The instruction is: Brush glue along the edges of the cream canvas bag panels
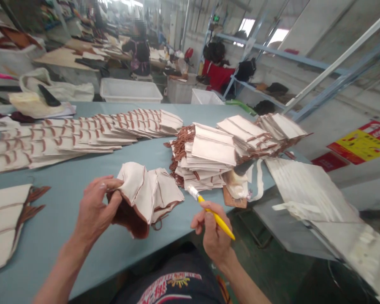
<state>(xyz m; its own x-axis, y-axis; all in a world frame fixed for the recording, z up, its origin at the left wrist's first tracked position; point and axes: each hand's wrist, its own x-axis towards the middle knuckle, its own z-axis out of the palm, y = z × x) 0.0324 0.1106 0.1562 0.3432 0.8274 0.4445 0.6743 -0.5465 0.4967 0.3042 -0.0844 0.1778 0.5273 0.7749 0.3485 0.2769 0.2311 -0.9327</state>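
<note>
My left hand (98, 202) pinches the upper left edge of a sewn leather piece (145, 190), cream on one face and brown on the other. That piece is folded and bent, its brown side showing underneath, partly raised off the blue-green table (91, 249). In my right hand (215, 228) is a paintbrush (220, 221) with a yellow handle and a metal band; its whitish bristles point up and left, just right of the piece and apart from it. Behind the brush stands a stack of similar cream pieces (209, 147) with brown fringed edges.
Overlapping rows of cream pieces (88, 131) run along the table's back left. More pieces (6, 219) lie at the left edge. A stained container (239, 183) sits by the right edge, near a white-covered board (313, 190). White bins (131, 90) and a person (141, 50) are beyond.
</note>
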